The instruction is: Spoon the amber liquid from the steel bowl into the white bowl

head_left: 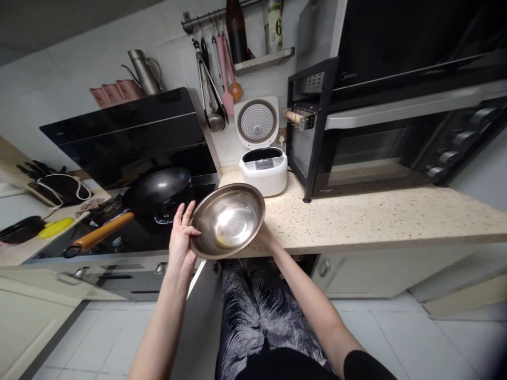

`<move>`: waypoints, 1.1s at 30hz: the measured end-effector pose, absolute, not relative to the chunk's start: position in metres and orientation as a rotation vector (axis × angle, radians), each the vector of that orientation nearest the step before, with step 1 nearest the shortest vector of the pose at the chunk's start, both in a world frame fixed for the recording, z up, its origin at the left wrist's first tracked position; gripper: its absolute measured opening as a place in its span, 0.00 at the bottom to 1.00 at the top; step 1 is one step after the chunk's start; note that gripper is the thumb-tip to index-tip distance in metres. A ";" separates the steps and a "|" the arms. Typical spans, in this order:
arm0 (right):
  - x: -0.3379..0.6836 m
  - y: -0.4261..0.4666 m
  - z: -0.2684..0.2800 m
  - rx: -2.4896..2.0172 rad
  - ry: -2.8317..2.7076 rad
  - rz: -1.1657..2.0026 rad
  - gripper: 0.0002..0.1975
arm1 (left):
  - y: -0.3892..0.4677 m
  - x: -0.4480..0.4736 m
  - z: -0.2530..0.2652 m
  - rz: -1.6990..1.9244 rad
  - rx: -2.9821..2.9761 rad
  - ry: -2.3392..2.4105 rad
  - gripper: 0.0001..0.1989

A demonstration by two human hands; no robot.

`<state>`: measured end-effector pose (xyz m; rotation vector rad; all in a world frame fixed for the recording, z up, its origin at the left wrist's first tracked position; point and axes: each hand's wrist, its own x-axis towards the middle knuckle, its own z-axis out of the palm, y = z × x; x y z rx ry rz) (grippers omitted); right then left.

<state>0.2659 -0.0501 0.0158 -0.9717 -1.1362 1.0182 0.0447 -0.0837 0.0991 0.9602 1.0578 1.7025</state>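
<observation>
A shiny metal bowl (pixel 227 219) is tilted toward me in front of the counter edge, with nothing visible inside. My left hand (pixel 183 232) grips its left rim, thumb over the edge and other fingers outside. At the bowl's right side is my right hand (pixel 264 236), its fingers hidden behind and below the metal. Just beyond the bowl stands a white rice cooker (pixel 264 174) with its lid (pixel 256 122) raised. To the left, a black wok (pixel 158 187) with a wooden handle (pixel 105 232) rests on the stove.
A black oven (pixel 376 142) in a rack occupies the right side of the counter (pixel 380 216). Tongs (pixel 208 84), a ladle and pink utensils hang from a wall rail. A cabinet door (pixel 206 311) stands open below. A yellow lid (pixel 56 227) lies far left.
</observation>
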 end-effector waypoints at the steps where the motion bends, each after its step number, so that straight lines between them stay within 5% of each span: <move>1: 0.276 -0.055 0.017 -0.952 -1.149 1.052 0.13 | -0.085 0.054 0.101 1.681 0.962 1.025 0.51; 10: 0.380 -0.134 0.022 -0.943 -0.669 0.860 0.36 | -0.087 0.152 0.075 1.539 1.047 0.872 0.51; 15: 0.401 -0.154 0.008 -1.099 -0.677 0.708 0.30 | -0.088 0.201 0.047 1.461 1.112 0.813 0.51; 33: 0.435 -0.076 -0.030 -1.064 -0.567 0.749 0.20 | -0.054 0.242 0.015 1.561 1.177 0.868 0.24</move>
